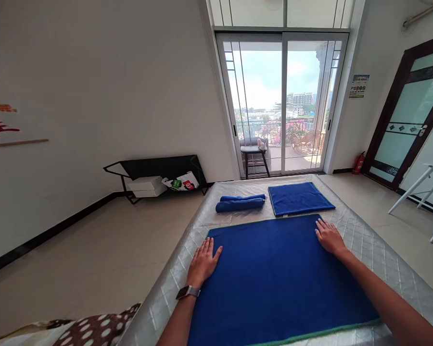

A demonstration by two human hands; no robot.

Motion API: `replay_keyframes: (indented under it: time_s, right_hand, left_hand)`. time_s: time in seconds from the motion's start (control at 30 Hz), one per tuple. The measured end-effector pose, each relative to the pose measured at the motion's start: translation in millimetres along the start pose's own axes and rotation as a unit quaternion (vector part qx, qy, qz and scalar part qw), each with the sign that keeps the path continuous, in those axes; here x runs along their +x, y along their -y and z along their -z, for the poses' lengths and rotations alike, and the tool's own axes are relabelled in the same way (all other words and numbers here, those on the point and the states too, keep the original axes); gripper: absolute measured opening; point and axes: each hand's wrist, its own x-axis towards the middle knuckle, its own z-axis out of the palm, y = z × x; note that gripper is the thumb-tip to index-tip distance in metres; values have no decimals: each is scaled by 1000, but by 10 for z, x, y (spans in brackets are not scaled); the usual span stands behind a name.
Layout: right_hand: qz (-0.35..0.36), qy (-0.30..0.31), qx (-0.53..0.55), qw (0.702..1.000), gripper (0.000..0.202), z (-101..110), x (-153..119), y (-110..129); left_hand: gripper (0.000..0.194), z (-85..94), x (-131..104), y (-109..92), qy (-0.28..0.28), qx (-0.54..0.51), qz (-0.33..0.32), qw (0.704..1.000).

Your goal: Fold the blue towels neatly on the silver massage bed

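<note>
A blue cloth with green edging (274,278) lies spread flat on a silvery quilted mattress (176,269). My left hand (203,261) rests palm down on its far left corner, fingers stretched out; a watch is on that wrist. On the far right corner lies my right hand (330,236), also flat with its fingers apart. Neither hand grips anything. Beyond the spread cloth are a rolled blue cloth (240,203) on the left and a flat, smaller blue cloth (299,198) on the right.
Left of the mattress, a black rack (159,168) holds white boxes (146,186) and a printed bag (182,182). A stool (253,151) stands by the glass doors. A brown dotted fabric (94,330) is at bottom left, and a white-legged table (418,188) at right.
</note>
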Motion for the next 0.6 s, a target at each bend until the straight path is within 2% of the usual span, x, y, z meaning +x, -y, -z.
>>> replay_keyframes:
  time_s: [0.13,0.27,0.33,0.4,0.5,0.57,0.6]
  right_hand:
    - [2,35,46,998,60,-29,-244,-125]
    - [-18,53,54,997,61,-40,-299,-141]
    - [-20,54,57,997,61,-47,-292,-128]
    - [-20,52,61,997,61,-64,-287,-125]
    - [-18,46,63,997,62,-104,-289,-144]
    - [-18,44,63,997,61,-127,-294,-160]
    - [-17,43,64,997,61,-133,-296,-166]
  left_hand:
    - [78,9,34,26,12,2,2,1000]
    - [85,93,164,-5,47,25,43,998]
    - [85,150,239,-170,34,33,31,998]
    - [81,183,308,-451,17,27,-17,999]
    - [70,166,407,-904,28,0,-81,996]
    - [65,132,469,-1044,38,-10,-85,996]
    - [64,114,496,-1034,40,-9,-77,996]
